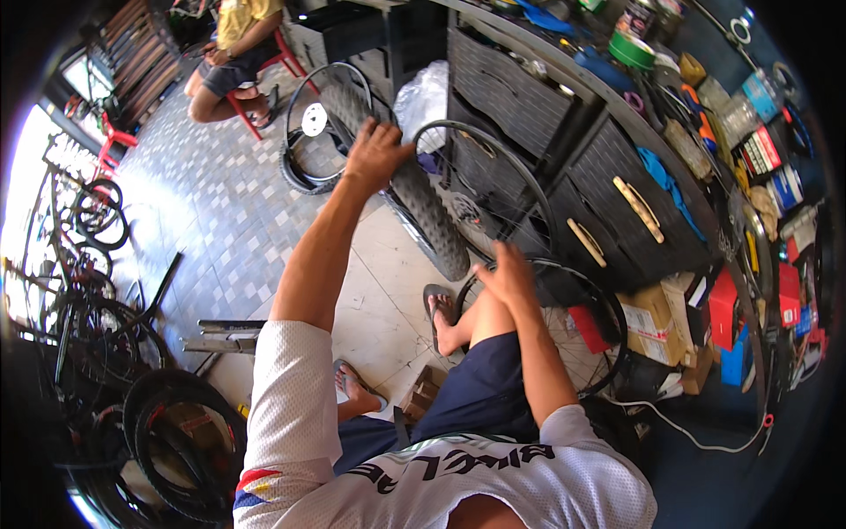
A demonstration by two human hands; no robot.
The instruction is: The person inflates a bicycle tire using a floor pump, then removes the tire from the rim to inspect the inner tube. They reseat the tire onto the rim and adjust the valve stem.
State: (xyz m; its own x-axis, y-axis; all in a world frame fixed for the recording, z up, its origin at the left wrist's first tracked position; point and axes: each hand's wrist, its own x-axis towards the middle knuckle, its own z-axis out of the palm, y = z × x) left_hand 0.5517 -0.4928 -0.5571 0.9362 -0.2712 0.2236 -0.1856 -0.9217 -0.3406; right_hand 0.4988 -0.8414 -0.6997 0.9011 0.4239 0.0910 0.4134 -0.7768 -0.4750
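My left hand (pixel 379 154) is closed over the upper part of a thick, knobby black bicycle tire (pixel 432 220), which slants down toward my right foot. Low beside the tire's bottom end, in front of my knee, is my right hand (pixel 507 275); its fingers are apart and partly bent. Whether the right fingertips touch the tire or the rim beside it, I cannot tell. A thin black rim with spokes (pixel 527 172) curves just right of the tire. Behind my right hand, a spoked wheel (pixel 624 331) leans by the cabinet.
A black cabinet (pixel 502 75) with drawers runs along the right, its top crowded with tools and bottles. Cardboard boxes (pixel 648 326) stand low right. Another wheel (pixel 339 66) stands ahead, near a seated person (pixel 242 53). Bicycles (pixel 97 317) and loose tires (pixel 145 432) fill the left.
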